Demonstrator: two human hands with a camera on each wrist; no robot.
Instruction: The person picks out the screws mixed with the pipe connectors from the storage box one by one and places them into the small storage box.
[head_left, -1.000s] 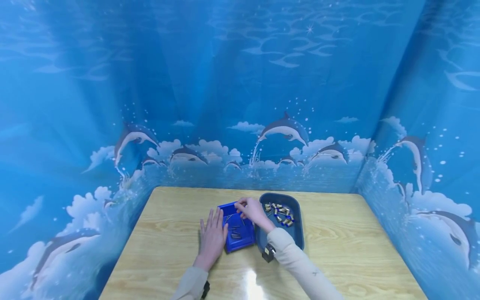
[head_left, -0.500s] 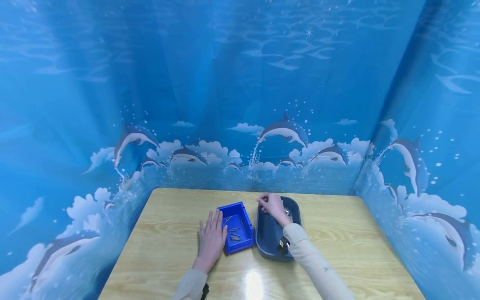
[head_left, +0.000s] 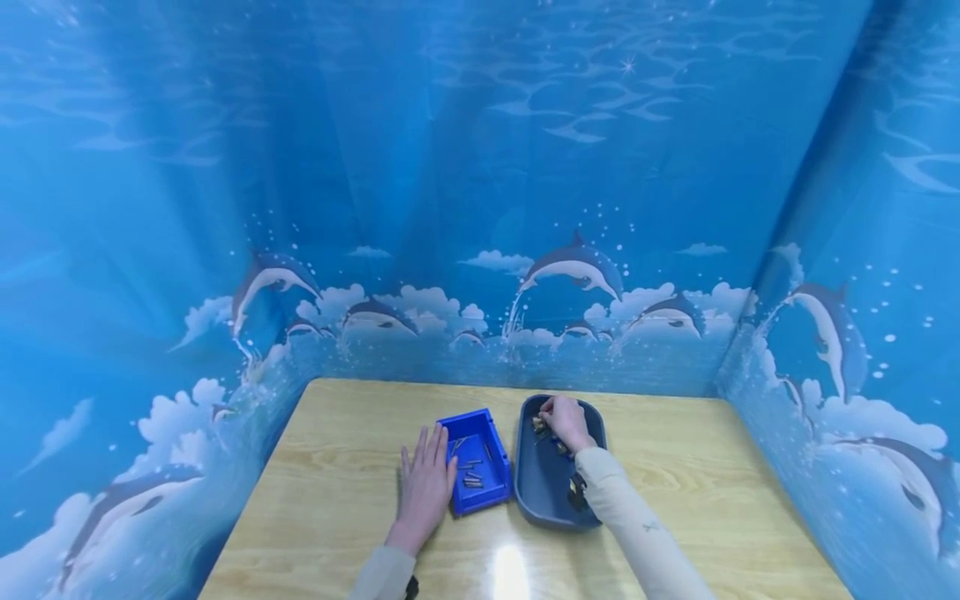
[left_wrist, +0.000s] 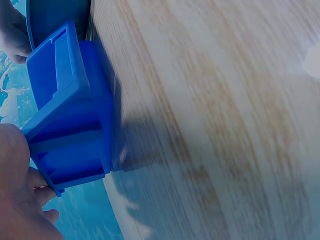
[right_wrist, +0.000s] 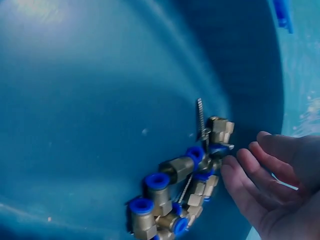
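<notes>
My left hand (head_left: 427, 486) rests with straight fingers against the left side of a blue plastic bin (head_left: 480, 505). In the left wrist view, this hand (left_wrist: 20, 185) touches the bin's edge. Several thin screws (head_left: 472, 481) lie inside the bin. My right hand (head_left: 567, 421) reaches into the far end of a dark blue tray (head_left: 551, 492). Close to its fingertips (right_wrist: 229, 162), in the right wrist view, lie brass push-in fittings (right_wrist: 158, 195) with blue collars. A threaded screw (right_wrist: 200, 112) pokes up among them. Nothing is plainly pinched between these fingers.
Bin and tray stand side by side on a wood-grain table (head_left: 337, 450). Behind and beside the table hangs a blue curtain (head_left: 420, 208) printed with dolphins. Each wrist wears a small dark camera (head_left: 577, 490).
My right hand has moved right from above the blue bin to the tray, then down to the fittings. The left hand has stayed at the bin's side.
</notes>
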